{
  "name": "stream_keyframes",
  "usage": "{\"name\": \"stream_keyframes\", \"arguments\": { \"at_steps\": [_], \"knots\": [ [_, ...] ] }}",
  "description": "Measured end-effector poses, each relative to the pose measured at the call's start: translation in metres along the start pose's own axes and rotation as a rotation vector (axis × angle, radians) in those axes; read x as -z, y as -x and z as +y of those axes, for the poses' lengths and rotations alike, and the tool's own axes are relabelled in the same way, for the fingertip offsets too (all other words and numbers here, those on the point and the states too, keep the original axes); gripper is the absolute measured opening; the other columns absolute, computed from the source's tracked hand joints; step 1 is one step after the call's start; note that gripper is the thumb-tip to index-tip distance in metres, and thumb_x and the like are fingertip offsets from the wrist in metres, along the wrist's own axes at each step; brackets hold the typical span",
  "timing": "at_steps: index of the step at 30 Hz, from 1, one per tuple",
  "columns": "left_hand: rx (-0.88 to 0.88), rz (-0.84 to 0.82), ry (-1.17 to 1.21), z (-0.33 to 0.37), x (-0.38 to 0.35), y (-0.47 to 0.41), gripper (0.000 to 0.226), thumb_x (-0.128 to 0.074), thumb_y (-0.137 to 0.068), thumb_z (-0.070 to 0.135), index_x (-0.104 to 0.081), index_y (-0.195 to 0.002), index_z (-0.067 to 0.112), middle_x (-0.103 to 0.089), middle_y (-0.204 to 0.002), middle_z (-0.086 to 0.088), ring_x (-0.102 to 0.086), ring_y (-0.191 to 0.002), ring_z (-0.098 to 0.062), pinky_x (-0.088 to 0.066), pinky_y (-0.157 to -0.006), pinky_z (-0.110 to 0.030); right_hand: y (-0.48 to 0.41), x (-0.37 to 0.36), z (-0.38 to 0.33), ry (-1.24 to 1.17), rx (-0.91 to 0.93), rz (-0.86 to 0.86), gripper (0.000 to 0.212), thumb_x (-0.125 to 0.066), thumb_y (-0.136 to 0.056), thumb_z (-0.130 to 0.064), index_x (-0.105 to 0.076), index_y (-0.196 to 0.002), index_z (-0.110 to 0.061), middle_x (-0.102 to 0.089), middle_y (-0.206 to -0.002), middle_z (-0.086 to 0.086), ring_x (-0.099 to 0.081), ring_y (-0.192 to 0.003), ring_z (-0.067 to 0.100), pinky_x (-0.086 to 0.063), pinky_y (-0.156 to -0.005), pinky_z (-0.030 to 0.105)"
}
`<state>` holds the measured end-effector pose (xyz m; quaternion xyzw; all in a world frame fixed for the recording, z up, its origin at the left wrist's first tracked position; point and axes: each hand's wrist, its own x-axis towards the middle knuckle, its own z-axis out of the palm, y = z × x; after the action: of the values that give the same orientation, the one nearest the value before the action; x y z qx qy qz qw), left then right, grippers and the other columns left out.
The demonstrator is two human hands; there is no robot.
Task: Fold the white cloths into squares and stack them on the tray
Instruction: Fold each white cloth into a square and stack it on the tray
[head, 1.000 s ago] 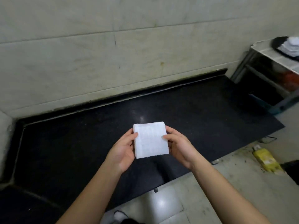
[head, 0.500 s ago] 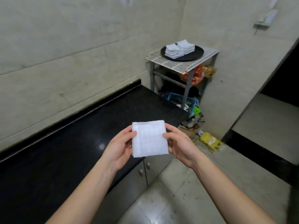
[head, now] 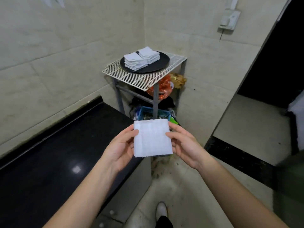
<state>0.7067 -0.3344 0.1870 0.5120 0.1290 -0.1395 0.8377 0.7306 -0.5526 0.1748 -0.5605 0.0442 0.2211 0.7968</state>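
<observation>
Holding a folded white cloth (head: 152,138) up in the air, square and flat toward the camera, between both hands. Pinching its left edge with the left hand (head: 120,148), thumb laid across the front face near the upper corner, fingers curled behind. Pinching its right edge with the right hand (head: 185,144) in the same way, thumb tip on the front, fingers tucked out of sight behind the fabric. Gripping narrowly on both sides, only at the margins, with the middle of the square bare and spanning the gap between the two thumbs. Hanging above the floor just off the end of a black counter (head: 57,153), touching neither. Well beyond the cloth, a round dark tray (head: 158,66) on a white wire rack (head: 141,79) in the corner of the room. On the tray, two piles of folded cloths: a nearer stack (head: 134,61) toward the left and a farther stack (head: 149,55) touching it on the right. Below the rack top, an orange bag (head: 164,87) and a blue basket (head: 148,112), the latter partly hidden behind the held cloth's upper edge. At the bottom of view, a white shoe (head: 161,209) on the tiled floor.
</observation>
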Motion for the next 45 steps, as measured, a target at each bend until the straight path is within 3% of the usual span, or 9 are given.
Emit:
{"name": "stream_keyframes", "arguments": {
  "at_steps": [7,13,17,20,23,26,34,41,45],
  "knots": [
    [-0.004,-0.043,0.070,0.064,-0.050,-0.143,0.037,-0.053,-0.097,0.010,-0.061,-0.133,0.012,-0.065,-0.131,-0.016,-0.056,-0.128,-0.036,-0.039,-0.110,-0.058,-0.125,0.042,-0.100,0.028,0.006,0.000,0.043,-0.053,-0.100,-0.005,-0.051,-0.141,-0.020,-0.073,-0.120,0.007,-0.069,-0.111,0.029,-0.051,-0.102,0.053],
    [-0.035,-0.015,0.037,0.118,-0.081,-0.236,0.037,-0.058,-0.092,0.009,-0.065,-0.129,0.012,-0.061,-0.134,-0.022,-0.055,-0.120,-0.034,-0.035,-0.114,-0.056,-0.215,0.067,-0.165,0.035,0.048,-0.005,0.042,-0.054,-0.098,-0.006,-0.057,-0.137,-0.023,-0.071,-0.123,0.006,-0.070,-0.108,0.027,-0.056,-0.091,0.045],
    [-0.080,0.002,0.024,0.138,-0.091,-0.283,0.036,-0.055,-0.093,0.007,-0.065,-0.128,0.011,-0.071,-0.116,-0.010,-0.069,-0.081,-0.014,-0.059,-0.086,-0.039,-0.272,0.078,-0.193,0.052,0.051,-0.037,0.041,-0.055,-0.097,-0.005,-0.062,-0.133,-0.024,-0.071,-0.123,0.007,-0.068,-0.106,0.026,-0.057,-0.091,0.044],
    [-0.109,0.058,0.003,0.153,-0.093,-0.322,0.035,-0.056,-0.093,0.008,-0.067,-0.126,0.013,-0.071,-0.117,-0.009,-0.066,-0.087,-0.016,-0.056,-0.086,-0.036,-0.322,0.088,-0.215,0.070,0.042,-0.068,0.040,-0.056,-0.097,-0.005,-0.062,-0.132,-0.023,-0.071,-0.123,0.009,-0.068,-0.100,0.022,-0.058,-0.085,0.040],
    [-0.170,0.147,0.007,0.171,-0.093,-0.369,0.037,-0.061,-0.090,0.009,-0.066,-0.127,0.012,-0.067,-0.127,-0.014,-0.061,-0.100,-0.022,-0.058,-0.084,-0.038,-0.381,0.096,-0.244,0.133,0.026,-0.148,0.041,-0.057,-0.096,-0.005,-0.062,-0.132,-0.023,-0.072,-0.122,0.008,-0.067,-0.103,0.024,-0.054,-0.090,0.042],
    [-0.241,0.268,0.019,0.192,-0.094,-0.405,0.038,-0.064,-0.089,0.007,-0.064,-0.127,0.008,-0.069,-0.122,-0.016,-0.068,-0.091,-0.020,-0.060,-0.068,-0.032,-0.433,0.097,-0.269,0.196,0.019,-0.228,0.043,-0.056,-0.098,-0.006,-0.056,-0.138,-0.022,-0.072,-0.121,0.007,-0.069,-0.110,0.024,-0.053,-0.101,0.048],
    [-0.321,0.649,0.046,0.241,-0.107,-0.496,0.026,-0.066,-0.088,0.000,-0.063,-0.111,0.009,-0.076,-0.091,-0.009,-0.071,-0.069,-0.019,-0.056,-0.057,-0.029,-0.576,0.092,-0.331,0.343,-0.083,-0.431,0.036,-0.058,-0.099,-0.011,-0.059,-0.130,-0.027,-0.072,-0.120,0.004,-0.070,-0.109,0.019,-0.057,-0.093,0.038],
    [-0.357,0.980,-0.012,0.261,-0.090,-0.525,0.033,-0.066,-0.087,-0.002,-0.059,-0.120,0.004,-0.070,-0.097,-0.013,-0.067,-0.064,-0.018,-0.053,-0.050,-0.025,-0.646,0.049,-0.330,0.535,-0.046,-0.558,0.046,-0.069,-0.081,-0.029,-0.061,-0.125,-0.040,-0.066,-0.128,-0.001,-0.064,-0.117,0.020,-0.049,-0.106,0.046],
    [-0.392,1.087,0.016,0.270,-0.070,-0.524,0.032,-0.064,-0.089,-0.003,-0.053,-0.116,0.010,-0.065,-0.094,-0.011,-0.061,-0.067,-0.017,-0.052,-0.049,-0.024,-0.662,0.018,-0.319,0.602,-0.022,-0.593,0.050,-0.066,-0.089,-0.015,-0.055,-0.136,-0.028,-0.064,-0.115,0.000,-0.064,-0.113,0.021,-0.050,-0.105,0.044]
  ]
}}
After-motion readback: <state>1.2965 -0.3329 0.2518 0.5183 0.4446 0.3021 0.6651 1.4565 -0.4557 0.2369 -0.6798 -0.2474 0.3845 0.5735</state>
